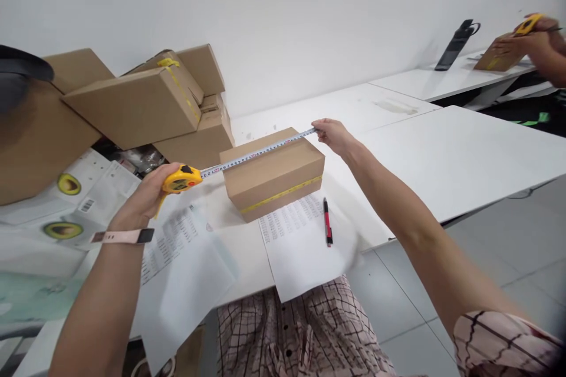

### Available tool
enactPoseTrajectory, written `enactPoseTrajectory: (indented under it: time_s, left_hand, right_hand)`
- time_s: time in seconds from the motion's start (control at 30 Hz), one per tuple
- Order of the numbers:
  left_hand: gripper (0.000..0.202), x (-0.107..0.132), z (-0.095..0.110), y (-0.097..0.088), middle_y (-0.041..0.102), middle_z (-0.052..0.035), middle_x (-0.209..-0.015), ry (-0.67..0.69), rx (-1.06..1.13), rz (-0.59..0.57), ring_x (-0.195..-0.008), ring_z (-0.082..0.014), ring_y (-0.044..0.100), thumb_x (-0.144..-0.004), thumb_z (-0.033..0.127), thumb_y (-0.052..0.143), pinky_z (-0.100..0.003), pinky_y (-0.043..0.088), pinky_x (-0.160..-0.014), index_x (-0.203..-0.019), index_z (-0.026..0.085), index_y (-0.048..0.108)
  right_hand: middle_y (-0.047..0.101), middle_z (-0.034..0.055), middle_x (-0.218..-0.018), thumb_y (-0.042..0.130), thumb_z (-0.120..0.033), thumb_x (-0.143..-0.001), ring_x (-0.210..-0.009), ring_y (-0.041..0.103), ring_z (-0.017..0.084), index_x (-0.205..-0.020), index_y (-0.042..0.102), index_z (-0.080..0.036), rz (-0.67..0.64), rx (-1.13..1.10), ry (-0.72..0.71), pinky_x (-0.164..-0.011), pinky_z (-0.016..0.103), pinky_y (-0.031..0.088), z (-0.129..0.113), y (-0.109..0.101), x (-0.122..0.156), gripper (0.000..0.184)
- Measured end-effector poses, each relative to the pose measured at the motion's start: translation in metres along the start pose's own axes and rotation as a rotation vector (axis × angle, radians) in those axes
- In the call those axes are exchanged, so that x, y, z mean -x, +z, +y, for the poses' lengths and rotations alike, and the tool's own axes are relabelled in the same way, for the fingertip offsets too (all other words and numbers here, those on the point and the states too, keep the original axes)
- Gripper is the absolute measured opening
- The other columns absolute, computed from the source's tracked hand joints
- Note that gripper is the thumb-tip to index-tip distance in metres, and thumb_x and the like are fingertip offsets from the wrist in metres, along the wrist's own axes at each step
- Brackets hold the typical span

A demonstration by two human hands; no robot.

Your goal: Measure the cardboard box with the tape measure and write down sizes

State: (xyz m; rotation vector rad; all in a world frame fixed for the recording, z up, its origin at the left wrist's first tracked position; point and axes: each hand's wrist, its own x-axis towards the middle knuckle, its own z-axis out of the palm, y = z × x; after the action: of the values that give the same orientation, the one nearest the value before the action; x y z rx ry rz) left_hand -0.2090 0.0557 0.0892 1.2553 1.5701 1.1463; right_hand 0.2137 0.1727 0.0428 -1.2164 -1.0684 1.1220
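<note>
A small cardboard box point(274, 179) with a yellow tape band lies on the white table point(442, 153) in front of me. My left hand point(148, 194) grips the yellow case of a tape measure point(181, 179) just left of the box. Its white blade point(259, 152) runs along the box's top to the far right corner. There my right hand point(331, 132) pinches the blade's end.
Several larger cardboard boxes point(137, 106) are piled at the back left. Printed sheets point(300, 235) and a red pen point(328, 222) lie near the table's front edge. At the far right another person's hands point(530, 41) hold a box and a yellow tape measure.
</note>
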Motion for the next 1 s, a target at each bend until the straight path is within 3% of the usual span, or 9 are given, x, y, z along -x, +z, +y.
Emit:
enactPoseTrajectory:
  time_s: [0.13, 0.27, 0.37, 0.53, 0.7, 0.8, 0.87, 0.93, 1.0]
  left_hand:
    - [0.053, -0.017, -0.014, -0.013, 0.072, -0.0060, -0.081, -0.080, -0.049, -0.022, -0.071, -0.0206, 0.060, -0.061, 0.061, 0.081, -0.027, 0.043, -0.052, -0.086, 0.016, 0.068]
    - [0.054, -0.017, -0.016, -0.002, 0.072, -0.0064, -0.085, -0.025, -0.071, -0.058, -0.076, -0.0201, 0.061, -0.066, 0.062, 0.077, -0.026, 0.044, -0.055, -0.093, 0.015, 0.070]
    - [0.052, -0.017, -0.013, 0.014, 0.070, -0.0047, -0.088, 0.026, -0.082, -0.091, -0.078, -0.0185, 0.060, -0.071, 0.061, 0.073, -0.024, 0.043, -0.058, -0.096, 0.015, 0.070]
    - [0.048, -0.023, -0.014, 0.034, 0.068, -0.0027, -0.089, 0.073, -0.104, -0.095, -0.081, -0.0178, 0.060, -0.074, 0.059, 0.070, -0.024, 0.042, -0.058, -0.096, 0.017, 0.069]
    - [0.049, -0.020, -0.004, 0.034, 0.069, -0.0055, -0.093, 0.078, -0.144, -0.068, -0.083, -0.0203, 0.062, -0.074, 0.060, 0.068, -0.026, 0.043, -0.059, -0.097, 0.016, 0.068]
    - [0.054, 0.008, 0.009, 0.030, 0.071, -0.0069, -0.106, 0.114, -0.174, -0.060, -0.093, -0.0221, 0.064, -0.075, 0.056, 0.074, -0.028, 0.047, -0.068, -0.113, 0.019, 0.067]
    - [0.060, 0.043, 0.012, 0.037, 0.071, -0.0082, -0.114, 0.124, -0.145, -0.165, -0.096, -0.0237, 0.066, -0.078, 0.054, 0.076, -0.031, 0.050, -0.073, -0.128, 0.023, 0.063]
    - [0.069, 0.086, 0.004, 0.059, 0.071, -0.0112, -0.111, 0.018, 0.016, -0.431, -0.086, -0.0243, 0.068, -0.080, 0.056, 0.074, -0.034, 0.053, -0.070, -0.139, 0.025, 0.055]
    - [0.066, 0.128, -0.011, 0.094, 0.069, -0.0124, -0.112, -0.153, 0.256, -0.697, -0.089, -0.0244, 0.068, -0.080, 0.054, 0.076, -0.037, 0.056, -0.075, -0.136, 0.026, 0.057]
  right_hand:
    - [0.061, 0.0021, -0.077, 0.072, -0.025, -0.082, -0.069, 0.052, 0.012, -0.077, 0.059, -0.017, -0.007, 0.138, 0.030, -0.061, 0.026, 0.042, 0.021, 0.012, 0.002, 0.016]
    - [0.070, 0.0097, -0.104, 0.075, -0.047, -0.081, -0.086, 0.063, 0.020, -0.095, 0.064, -0.018, -0.082, 0.269, 0.082, -0.066, 0.030, 0.047, 0.025, 0.015, 0.012, 0.034]
    - [0.071, 0.0131, -0.110, 0.074, -0.055, -0.080, -0.090, 0.065, 0.022, -0.096, 0.064, -0.017, -0.089, 0.305, 0.115, -0.067, 0.030, 0.049, 0.024, 0.012, 0.014, 0.042]
    - [0.069, 0.0106, -0.093, 0.075, -0.058, -0.079, -0.077, 0.061, 0.019, -0.081, 0.059, -0.018, -0.063, 0.340, 0.152, -0.057, 0.029, 0.042, 0.026, 0.011, 0.011, 0.043]
    - [0.058, 0.0021, -0.073, 0.073, -0.049, -0.084, -0.067, 0.051, 0.015, -0.067, 0.050, -0.021, -0.023, 0.366, 0.110, -0.058, 0.029, 0.037, 0.025, 0.016, 0.011, 0.040]
    - [0.057, 0.0013, -0.070, 0.073, -0.047, -0.084, -0.068, 0.049, 0.014, -0.064, 0.050, -0.021, 0.027, 0.337, -0.028, -0.064, 0.029, 0.040, 0.016, 0.012, 0.009, 0.040]
    - [0.060, 0.0026, -0.073, 0.070, -0.051, -0.086, -0.073, 0.051, 0.015, -0.065, 0.053, -0.020, 0.046, 0.282, -0.157, -0.071, 0.029, 0.043, 0.004, 0.009, 0.006, 0.040]
    - [0.065, 0.0049, -0.081, 0.067, -0.054, -0.087, -0.080, 0.054, 0.016, -0.070, 0.059, -0.020, -0.004, 0.233, -0.259, -0.077, 0.030, 0.044, -0.009, 0.012, 0.002, 0.039]
    - [0.069, 0.0064, -0.088, 0.067, -0.057, -0.086, -0.086, 0.057, 0.018, -0.075, 0.065, -0.019, -0.145, 0.264, -0.306, -0.082, 0.032, 0.045, -0.021, 0.025, 0.000, 0.039]
